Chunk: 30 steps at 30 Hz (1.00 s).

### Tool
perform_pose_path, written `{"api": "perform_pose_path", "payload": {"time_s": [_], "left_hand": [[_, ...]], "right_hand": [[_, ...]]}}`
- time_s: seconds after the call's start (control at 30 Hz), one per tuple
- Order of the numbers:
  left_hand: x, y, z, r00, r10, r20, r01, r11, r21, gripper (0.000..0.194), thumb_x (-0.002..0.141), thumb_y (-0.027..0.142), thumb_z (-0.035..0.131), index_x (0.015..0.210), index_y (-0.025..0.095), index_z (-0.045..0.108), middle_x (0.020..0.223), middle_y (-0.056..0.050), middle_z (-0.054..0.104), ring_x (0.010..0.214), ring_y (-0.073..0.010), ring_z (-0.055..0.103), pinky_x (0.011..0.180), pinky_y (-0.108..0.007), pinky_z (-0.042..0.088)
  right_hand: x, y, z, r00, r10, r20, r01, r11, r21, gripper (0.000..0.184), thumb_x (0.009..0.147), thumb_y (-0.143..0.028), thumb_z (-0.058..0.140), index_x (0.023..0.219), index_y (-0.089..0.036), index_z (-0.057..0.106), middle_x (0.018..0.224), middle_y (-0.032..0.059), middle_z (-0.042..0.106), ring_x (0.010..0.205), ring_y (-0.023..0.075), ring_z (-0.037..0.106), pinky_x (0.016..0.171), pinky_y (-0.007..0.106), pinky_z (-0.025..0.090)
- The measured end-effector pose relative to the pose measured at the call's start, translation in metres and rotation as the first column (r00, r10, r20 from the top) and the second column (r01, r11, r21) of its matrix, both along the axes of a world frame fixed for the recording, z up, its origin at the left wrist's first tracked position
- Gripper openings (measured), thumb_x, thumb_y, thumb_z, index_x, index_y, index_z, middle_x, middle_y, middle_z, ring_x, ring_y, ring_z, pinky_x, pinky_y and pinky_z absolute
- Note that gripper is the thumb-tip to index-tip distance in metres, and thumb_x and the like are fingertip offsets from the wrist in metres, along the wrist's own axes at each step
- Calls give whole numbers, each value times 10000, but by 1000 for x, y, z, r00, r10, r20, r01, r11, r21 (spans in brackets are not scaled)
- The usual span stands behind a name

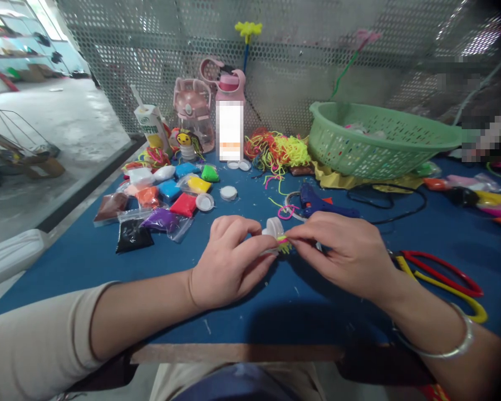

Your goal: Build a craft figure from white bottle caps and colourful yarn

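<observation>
The white plastic piece (275, 226) is between my hands above the blue table (234, 329), partly hidden by my left hand (229, 262) gripping it. My right hand (346, 253) pinches yellow yarn (284, 247), its end covered. My right arm partly hides the scissors (448, 289).

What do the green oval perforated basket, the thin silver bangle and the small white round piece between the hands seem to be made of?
Green oval perforated basket: likely matte plastic, given its regular holes. Thin silver bangle: probably polished metal, glinting. Small white round piece: perhaps smooth plastic, looks translucent.
</observation>
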<state>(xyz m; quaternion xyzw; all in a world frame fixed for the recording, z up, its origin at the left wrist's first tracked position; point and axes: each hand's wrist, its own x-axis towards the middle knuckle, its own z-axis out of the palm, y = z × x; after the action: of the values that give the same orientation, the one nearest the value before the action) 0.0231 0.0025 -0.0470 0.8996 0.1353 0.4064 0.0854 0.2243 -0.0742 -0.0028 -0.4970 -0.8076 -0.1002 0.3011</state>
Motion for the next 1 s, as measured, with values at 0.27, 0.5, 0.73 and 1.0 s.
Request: {"api": "perform_pose_path", "payload": {"time_s": [0.27,0.5,0.73,1.0], "left_hand": [[20,-10,6,973,69,219,93,752,-653,254,886,246,546,1106,204,425,1018,-56,508,941,-164,502,844,-315,431],[26,-11,12,971,77,227,111,694,-712,313,835,202,587,1095,190,415,917,-23,471,858,-140,459,798,-287,404],[29,-10,11,968,65,243,130,700,-703,324,834,185,589,1100,195,404,879,-6,448,815,-128,443,765,-278,400],[31,-10,11,965,57,255,162,636,-754,291,846,171,570,1087,202,409,823,14,447,756,-110,460,698,-248,417]], "right_hand": [[1,1,0,1000,6,-11,-6,1000,-2,124,867,-161,585,879,-179,707,689,19,660,637,124,600,585,233,419],[1,0,0,1000,2,0,-2,1000,-3,123,868,-167,590,869,-169,713,678,20,638,631,122,582,579,235,406],[2,0,0,1000,-8,6,8,1000,-23,127,881,-186,574,877,-194,700,686,15,643,636,126,586,573,239,413],[1,1,-4,994,-36,-106,26,995,-98,119,859,-207,603,968,-193,649,794,10,690,683,124,621,634,233,450]]}}
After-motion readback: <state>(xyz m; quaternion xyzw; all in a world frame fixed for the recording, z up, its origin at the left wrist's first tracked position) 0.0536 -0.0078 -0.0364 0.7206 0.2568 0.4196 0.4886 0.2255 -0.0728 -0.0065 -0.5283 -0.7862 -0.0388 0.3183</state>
